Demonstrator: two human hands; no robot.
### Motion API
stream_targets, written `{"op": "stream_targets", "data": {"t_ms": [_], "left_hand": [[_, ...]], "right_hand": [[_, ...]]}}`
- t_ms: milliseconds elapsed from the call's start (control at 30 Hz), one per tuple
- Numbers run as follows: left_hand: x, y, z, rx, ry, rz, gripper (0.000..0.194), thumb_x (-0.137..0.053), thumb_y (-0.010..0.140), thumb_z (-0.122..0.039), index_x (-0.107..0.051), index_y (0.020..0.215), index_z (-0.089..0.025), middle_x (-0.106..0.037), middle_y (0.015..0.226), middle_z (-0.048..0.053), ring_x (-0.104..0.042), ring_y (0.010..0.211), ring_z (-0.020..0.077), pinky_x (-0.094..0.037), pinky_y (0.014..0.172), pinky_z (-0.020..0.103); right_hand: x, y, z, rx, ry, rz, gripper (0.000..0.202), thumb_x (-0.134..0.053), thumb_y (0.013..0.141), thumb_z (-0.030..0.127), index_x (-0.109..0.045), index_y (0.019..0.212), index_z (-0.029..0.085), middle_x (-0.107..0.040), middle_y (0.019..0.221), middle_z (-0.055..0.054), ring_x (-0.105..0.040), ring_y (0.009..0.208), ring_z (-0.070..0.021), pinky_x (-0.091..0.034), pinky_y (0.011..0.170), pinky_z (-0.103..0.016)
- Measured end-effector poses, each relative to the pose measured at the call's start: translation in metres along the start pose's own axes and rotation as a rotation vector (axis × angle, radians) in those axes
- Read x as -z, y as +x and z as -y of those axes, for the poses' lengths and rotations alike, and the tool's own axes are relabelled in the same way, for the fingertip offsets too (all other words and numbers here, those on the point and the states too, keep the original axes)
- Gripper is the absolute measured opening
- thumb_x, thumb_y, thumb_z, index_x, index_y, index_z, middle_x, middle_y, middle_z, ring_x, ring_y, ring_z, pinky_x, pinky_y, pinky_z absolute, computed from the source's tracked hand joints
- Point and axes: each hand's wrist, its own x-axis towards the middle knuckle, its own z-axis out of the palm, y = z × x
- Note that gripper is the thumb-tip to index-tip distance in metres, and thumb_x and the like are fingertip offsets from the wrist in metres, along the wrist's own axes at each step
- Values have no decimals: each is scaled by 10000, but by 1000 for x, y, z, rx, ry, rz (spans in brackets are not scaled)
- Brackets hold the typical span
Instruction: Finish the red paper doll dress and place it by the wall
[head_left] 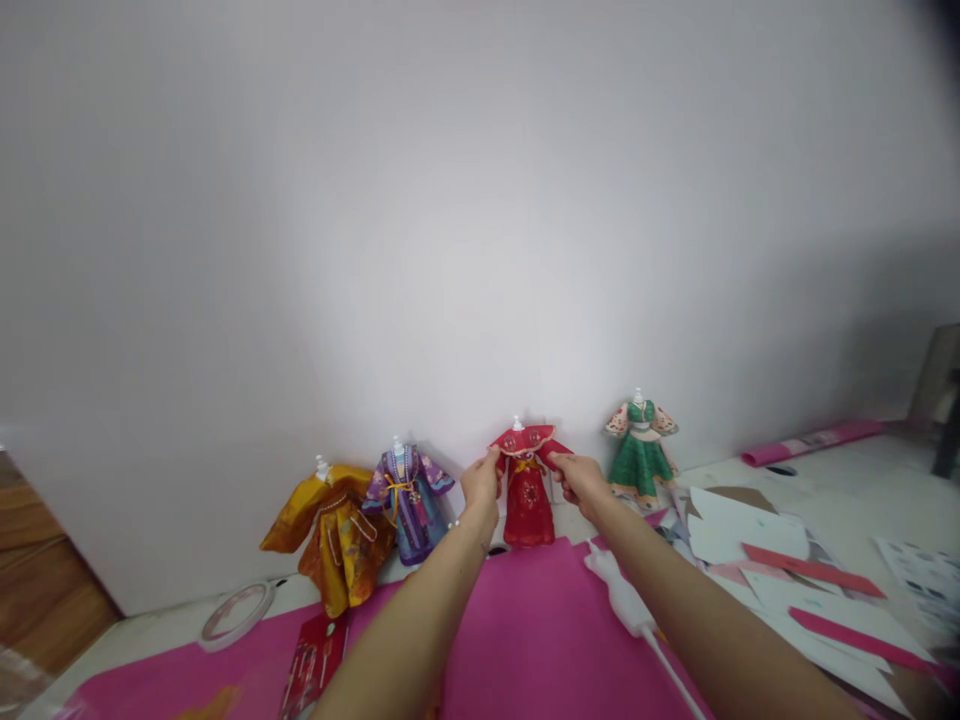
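Observation:
A small red doll dress (529,500) stands against the wall on a dress form whose white neck shows on top. My left hand (481,478) pinches its left-side sleeve between thumb and fingers. On the other side my right hand (581,480) grips the opposite sleeve, so both sleeves are spread outward. A purple and blue doll robe (409,500) is just left of my left hand. Farther left leans a golden-yellow doll robe (337,535) with wide sleeves. To the right of my right hand is a green doll dress (641,455) with pale patterned sleeves.
A bare white doll torso (619,590) on a rod lies on the magenta sheet (525,640), beneath my right forearm. A tape roll (237,614) and a red packet (315,660) are at left. Paper scraps (746,525) pile up at right, before a pink roll (814,442).

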Motion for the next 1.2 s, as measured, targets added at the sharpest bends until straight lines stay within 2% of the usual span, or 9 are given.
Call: {"op": "stream_targets", "data": {"t_ms": [233, 433, 700, 1200], "left_hand": [[1, 13, -9, 26, -5, -16, 324, -591, 917, -348, -588, 1179, -157, -637, 1153, 85, -649, 951, 203, -567, 799, 403], [0, 16, -13, 31, 9, 5, 309, -596, 916, -329, -591, 1172, -155, -639, 1146, 82, -650, 944, 200, -569, 792, 396], [4, 18, -12, 14, 33, 10, 322, -592, 917, -336, -586, 1186, -158, -630, 1172, 88, -644, 976, 211, -561, 819, 415], [1, 15, -14, -7, 80, 2, 314, -594, 916, -340, -594, 1168, -154, -639, 1150, 84, -648, 956, 205, -563, 807, 406]], "right_hand": [[-11, 11, 11, -67, 145, -4, 277, -574, 954, 362, -607, 1130, 150, -653, 1056, -57, -654, 840, -166, -570, 714, -341], [-17, 22, 15, -118, 207, -10, 297, -590, 944, 347, -596, 1174, 160, -636, 1149, -75, -648, 941, -198, -563, 794, -393], [-13, 26, 12, -152, 206, -21, 264, -581, 952, 337, -603, 1149, 163, -647, 1098, -64, -653, 869, -170, -574, 733, -346], [-12, 22, 17, -113, 134, -40, 282, -578, 952, 351, -600, 1161, 163, -644, 1119, -70, -653, 899, -182, -570, 760, -367]]}}
